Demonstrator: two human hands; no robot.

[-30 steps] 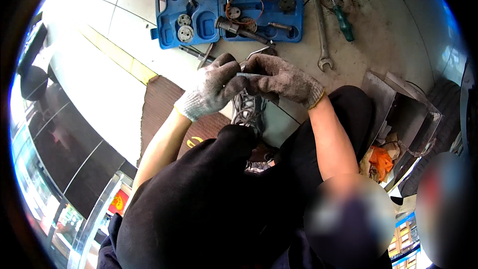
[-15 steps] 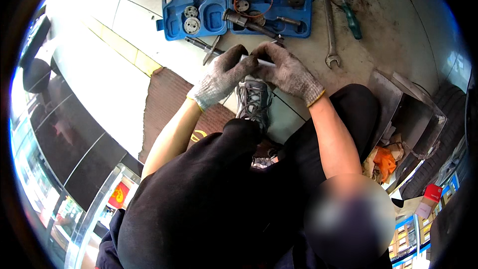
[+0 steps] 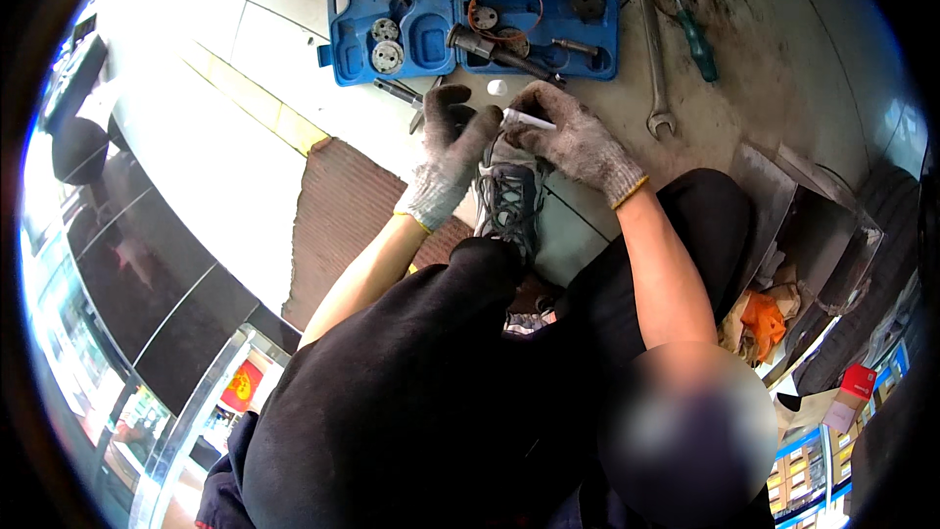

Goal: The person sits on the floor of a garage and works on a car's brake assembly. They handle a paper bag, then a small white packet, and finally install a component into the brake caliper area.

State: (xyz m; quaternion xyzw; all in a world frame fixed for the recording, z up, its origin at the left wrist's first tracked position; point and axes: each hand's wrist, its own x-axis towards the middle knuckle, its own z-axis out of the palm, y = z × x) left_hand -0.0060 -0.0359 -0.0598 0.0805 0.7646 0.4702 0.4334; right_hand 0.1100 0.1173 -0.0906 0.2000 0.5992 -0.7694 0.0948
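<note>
My right hand [image 3: 568, 132], in a soiled grey-white knit glove, pinches a slim white tube [image 3: 530, 120] that points toward my left hand. My left hand [image 3: 446, 152], gloved the same way, has thumb and forefinger apart; its thumb tip is close to the tube's end. Just beyond the gap between the hands is a small white cap-like piece [image 3: 497, 87]; whether it lies on the floor or is in the air I cannot tell. Past my left fingers, a dark metal rod tool [image 3: 397, 91] lies partly hidden. Below the hands is my grey laced shoe [image 3: 509, 198].
An opened blue tool case [image 3: 431, 67] holds several round metal discs and a dark threaded tool [image 3: 499, 51]. To its right lie a large wrench [image 3: 653, 49] and a green-handled screwdriver [image 3: 697, 44]. Brown cardboard [image 3: 338, 206] lies left; a metal box [image 3: 818, 235] and tire [image 3: 871, 264] stand right.
My hands have come apart, and the left fingers have opened off the tube. The tube stays in my right hand. The small white piece now shows between them. The view has shifted slightly.
</note>
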